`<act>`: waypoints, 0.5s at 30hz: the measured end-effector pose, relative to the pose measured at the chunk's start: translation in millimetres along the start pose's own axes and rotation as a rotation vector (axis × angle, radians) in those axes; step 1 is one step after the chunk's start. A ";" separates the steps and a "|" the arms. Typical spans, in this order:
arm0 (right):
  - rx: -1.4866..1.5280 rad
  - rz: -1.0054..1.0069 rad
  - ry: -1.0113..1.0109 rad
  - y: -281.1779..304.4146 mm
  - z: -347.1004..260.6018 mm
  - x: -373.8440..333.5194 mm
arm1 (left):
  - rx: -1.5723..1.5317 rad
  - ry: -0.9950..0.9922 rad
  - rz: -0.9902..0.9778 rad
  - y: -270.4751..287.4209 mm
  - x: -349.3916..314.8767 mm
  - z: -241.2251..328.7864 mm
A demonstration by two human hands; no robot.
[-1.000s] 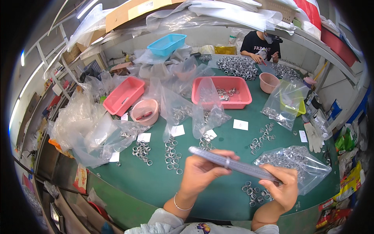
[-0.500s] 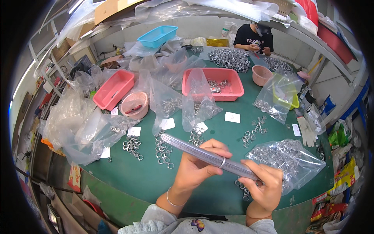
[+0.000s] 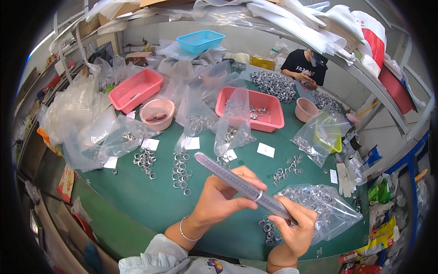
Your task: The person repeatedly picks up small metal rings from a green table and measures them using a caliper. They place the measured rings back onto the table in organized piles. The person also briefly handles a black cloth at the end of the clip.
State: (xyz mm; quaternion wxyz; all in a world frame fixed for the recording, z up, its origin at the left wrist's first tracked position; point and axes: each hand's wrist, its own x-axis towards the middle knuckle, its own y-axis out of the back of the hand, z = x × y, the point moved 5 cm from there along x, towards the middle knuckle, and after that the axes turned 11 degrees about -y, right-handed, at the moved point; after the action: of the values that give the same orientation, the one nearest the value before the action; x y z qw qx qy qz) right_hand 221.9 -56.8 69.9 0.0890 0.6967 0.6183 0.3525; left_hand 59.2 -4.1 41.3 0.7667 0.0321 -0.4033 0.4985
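A grey ring mandrel point(image 3: 228, 177) with fine markings slants across the middle, its thin tip up to the left. One silver ring point(image 3: 259, 196) sits around its thicker half. My left hand point(image 3: 223, 201) closes thumb and fingers on that ring and the mandrel beside it. The mandrel's thick end is gripped by my right hand point(image 3: 295, 226), whose fingers hide that end. Loose rings point(image 3: 270, 230) lie on the table by my right hand. A clear bag full of rings point(image 3: 315, 205) lies just beyond it. More ring clusters point(image 3: 182, 172) lie left of the mandrel.
Pink trays point(image 3: 137, 90), a round pink tub point(image 3: 169, 124) with a red tool and several plastic bags point(image 3: 86, 109) stand on the green table point(image 3: 132, 196). White paper slips point(image 3: 265, 150) mark ring groups. A pair of gloves point(image 3: 345, 180) lies right. A co-worker point(image 3: 306, 66) sits at the far side.
My view has turned, so the table's things shift in the picture. Both hands keep hold of the mandrel, which now tilts more steeply. The ring stays on it.
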 end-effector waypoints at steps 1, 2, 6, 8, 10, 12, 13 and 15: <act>-0.006 -0.001 0.003 -0.7 -0.3 -0.3 | -0.002 -0.002 -0.005 0.4 0.0 1.0; -0.014 -0.001 0.006 -1.0 -0.5 -0.5 | -0.006 -0.004 -0.011 0.6 0.1 1.6; -0.065 0.011 0.022 -4.5 -3.6 -1.3 | -0.031 -0.002 -0.008 2.2 -1.6 4.3; -0.055 0.005 0.013 -6.9 -3.8 -1.4 | -0.023 -0.007 -0.025 3.5 -2.4 5.1; -0.065 -0.009 -0.006 -7.5 -5.2 -1.1 | -0.024 -0.014 -0.036 3.8 -1.4 4.6; -0.085 -0.038 -0.033 -7.6 -8.7 -1.9 | -0.023 -0.023 -0.034 4.7 -0.9 4.8; -0.062 -0.048 -0.008 -8.4 -9.2 -2.0 | -0.019 -0.030 -0.040 5.4 -1.2 5.4; -0.015 -0.066 0.037 -9.6 -8.6 -3.3 | -0.011 -0.040 -0.053 6.4 -1.7 6.1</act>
State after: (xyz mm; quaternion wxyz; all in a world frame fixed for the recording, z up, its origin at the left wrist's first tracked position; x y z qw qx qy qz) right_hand 209.1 -60.4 69.6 0.0943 0.6685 0.6399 0.3670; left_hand 50.2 -4.9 42.0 0.7714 0.0486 -0.4204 0.4751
